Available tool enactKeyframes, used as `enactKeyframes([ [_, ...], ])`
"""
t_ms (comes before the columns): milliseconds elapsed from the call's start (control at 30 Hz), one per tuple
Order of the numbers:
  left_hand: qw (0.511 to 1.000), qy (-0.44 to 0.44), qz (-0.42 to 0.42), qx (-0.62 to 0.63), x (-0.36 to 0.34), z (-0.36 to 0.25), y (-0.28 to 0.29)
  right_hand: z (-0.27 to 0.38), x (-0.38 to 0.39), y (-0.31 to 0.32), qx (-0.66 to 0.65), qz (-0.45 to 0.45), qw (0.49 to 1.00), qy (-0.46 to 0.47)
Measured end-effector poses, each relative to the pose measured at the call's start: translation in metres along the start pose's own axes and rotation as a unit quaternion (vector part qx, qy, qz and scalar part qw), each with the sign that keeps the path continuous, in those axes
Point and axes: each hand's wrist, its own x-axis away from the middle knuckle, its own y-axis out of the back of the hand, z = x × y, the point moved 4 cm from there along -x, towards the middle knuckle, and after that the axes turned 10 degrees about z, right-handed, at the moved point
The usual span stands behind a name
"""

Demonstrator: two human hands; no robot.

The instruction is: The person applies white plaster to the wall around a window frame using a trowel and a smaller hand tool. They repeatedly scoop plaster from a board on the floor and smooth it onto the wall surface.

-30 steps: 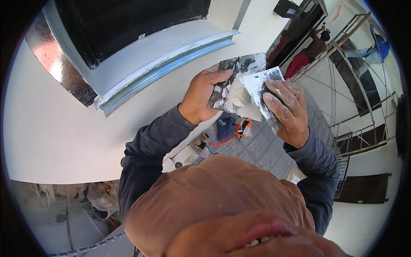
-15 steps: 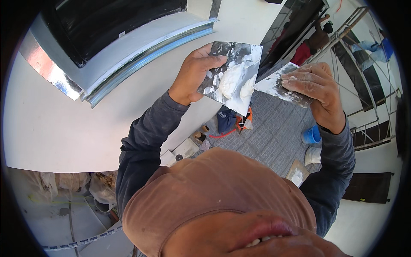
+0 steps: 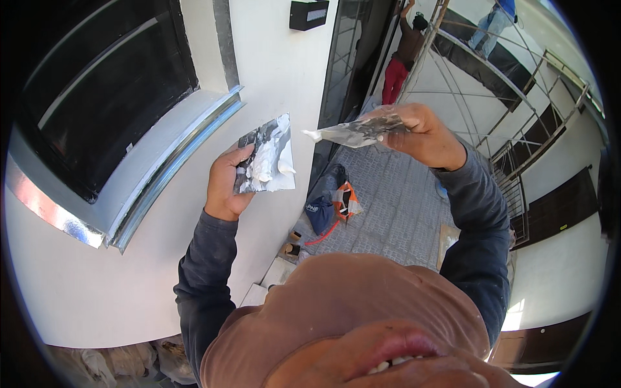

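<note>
My left hand (image 3: 226, 181) grips a flat, roughly square metal plate (image 3: 246, 145) by its left side, thumb on top. White putty (image 3: 264, 161) lies in a thick heap over the plate's middle and right. Off to the right, my right hand (image 3: 424, 132) is closed round a putty knife (image 3: 359, 132) with a wide, smeared blade. A small lump of putty (image 3: 313, 135) clings to the blade's left tip. The blade stands apart from the plate, with a gap between them.
A white wall (image 3: 284, 77) with a dark window (image 3: 110, 84) and metal sill trim (image 3: 174, 168) is at left. On the paved floor (image 3: 394, 194) lie a dark blue bag (image 3: 321, 210) and an orange bag (image 3: 347, 200). Scaffolding (image 3: 517, 97) and two people (image 3: 401, 55) are beyond, at right.
The putty knife has come off the plate, carrying a lump of putty on its tip. Both hands have shifted left in the picture, the left one lower, and the view has turned.
</note>
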Motion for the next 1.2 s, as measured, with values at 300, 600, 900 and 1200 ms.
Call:
enactKeyframes([
  [300, 0.904, 0.072, 0.055, -0.418, 0.024, -0.056, 0.034, 0.044, -0.072, -0.002, 0.497, -0.230, 0.819, 0.171],
  [600, 0.710, 0.035, 0.081, -0.698, 0.024, -0.078, 0.059, 0.081, -0.217, 0.007, 0.897, -0.270, 0.346, 0.059],
  [900, 0.728, -0.009, 0.092, -0.679, 0.030, -0.072, 0.078, 0.097, -0.279, 0.021, 0.938, -0.274, 0.209, 0.039],
  [1200, 0.732, 0.015, 0.081, -0.676, 0.031, -0.076, 0.068, 0.107, -0.288, 0.012, 0.907, -0.211, 0.363, -0.025],
])
